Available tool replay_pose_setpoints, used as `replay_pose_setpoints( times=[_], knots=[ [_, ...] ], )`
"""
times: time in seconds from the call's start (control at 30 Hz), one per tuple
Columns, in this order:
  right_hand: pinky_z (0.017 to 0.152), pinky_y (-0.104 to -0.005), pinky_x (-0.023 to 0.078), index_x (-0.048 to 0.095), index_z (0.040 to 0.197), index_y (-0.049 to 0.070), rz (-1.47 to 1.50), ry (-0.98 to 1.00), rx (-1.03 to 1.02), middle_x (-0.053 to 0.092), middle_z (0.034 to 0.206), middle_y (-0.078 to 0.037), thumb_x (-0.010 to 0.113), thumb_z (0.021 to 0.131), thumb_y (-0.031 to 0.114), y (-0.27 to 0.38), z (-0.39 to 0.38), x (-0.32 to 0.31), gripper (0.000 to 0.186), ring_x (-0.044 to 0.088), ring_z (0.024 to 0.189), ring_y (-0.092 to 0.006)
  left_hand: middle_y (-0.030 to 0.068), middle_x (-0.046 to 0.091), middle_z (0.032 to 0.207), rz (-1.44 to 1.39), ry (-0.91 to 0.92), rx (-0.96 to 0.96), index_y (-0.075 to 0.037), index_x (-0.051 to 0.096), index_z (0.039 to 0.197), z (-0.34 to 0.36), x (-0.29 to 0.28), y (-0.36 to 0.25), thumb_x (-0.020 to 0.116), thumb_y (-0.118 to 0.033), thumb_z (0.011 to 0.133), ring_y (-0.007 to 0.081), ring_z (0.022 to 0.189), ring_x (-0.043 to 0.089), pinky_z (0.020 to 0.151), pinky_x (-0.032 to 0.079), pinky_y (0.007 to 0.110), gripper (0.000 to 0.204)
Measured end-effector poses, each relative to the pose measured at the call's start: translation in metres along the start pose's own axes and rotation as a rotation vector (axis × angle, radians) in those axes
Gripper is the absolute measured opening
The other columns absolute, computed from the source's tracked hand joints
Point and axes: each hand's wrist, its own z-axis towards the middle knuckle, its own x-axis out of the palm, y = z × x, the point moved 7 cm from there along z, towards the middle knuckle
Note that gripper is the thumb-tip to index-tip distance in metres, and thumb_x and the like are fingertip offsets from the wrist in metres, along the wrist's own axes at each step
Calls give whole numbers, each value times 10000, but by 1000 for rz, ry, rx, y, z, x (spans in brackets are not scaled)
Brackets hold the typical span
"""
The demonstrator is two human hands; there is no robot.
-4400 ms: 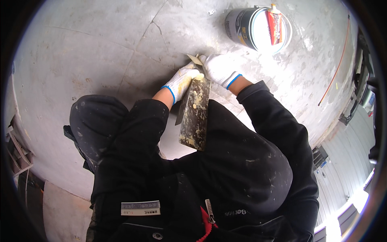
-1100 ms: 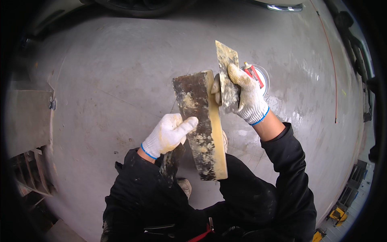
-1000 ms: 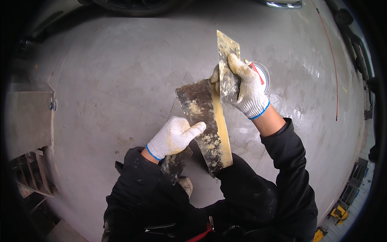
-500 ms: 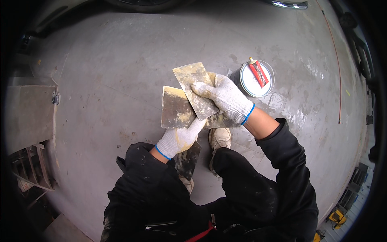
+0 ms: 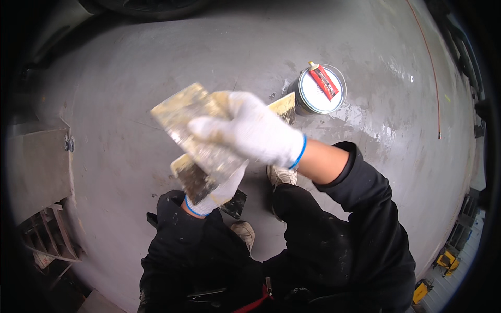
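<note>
My right hand (image 5: pixel 245 128), in a white knitted glove with a blue cuff, is closed on a flat, putty-smeared scraper (image 5: pixel 182 112), thumb on top; motion blurs both. Under it my left hand (image 5: pixel 227 190), gloved alike, is closed on a wider, stained putty board (image 5: pixel 193 180). Yellowish putty lines the board's edges; its far corner shows beyond my right hand. The scraper and right hand cover the board's middle and most of my left fingers. A dark, speckled flat piece (image 5: pixel 235 204) shows below my left hand; whether I hold it, I cannot make out.
A lidded tin (image 5: pixel 307 96) stands on the grey floor at the far right, a red tube (image 5: pixel 324 82) lying on its lid. My shoes (image 5: pixel 282 176) are below the hands. A vehicle wheel (image 5: pixel 156 6) is at the top, a metal cabinet (image 5: pixel 39 167) at the left.
My right hand has swung the scraper left across the board. The board has tilted, its right end now farther away. The view has shifted slightly.
</note>
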Motion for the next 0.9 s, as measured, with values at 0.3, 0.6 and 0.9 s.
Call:
replay_pose_setpoints(
  times=[0.3,0.6,0.9],
  knots=[
    [595,-271,599,666,1107,65,460,-710,238,719,942,-38,646,1058,177,-89,-9,-186,124,709,723,-128,68,534,558,-695,-489,-443,72,636,967,-4,-87,8,570,-92,1068,133,419,459,425,342,273,204],
    [732,-320,636,641,1127,88,232,-625,212,707,991,-35,671,1046,178,-72,1,-174,125,719,832,-139,39,477,499,-664,-514,-477,18,612,853,2,-81,19,498,-238,1123,105,398,382,424,270,275,389],
    [474,-249,439,649,1146,99,153,-653,101,677,842,20,674,1043,289,-70,1,-180,217,610,609,-62,54,562,590,-16,-335,135,54,616,1018,20,-60,-16,534,-171,1097,122,413,439,421,327,266,252]
  ],
)
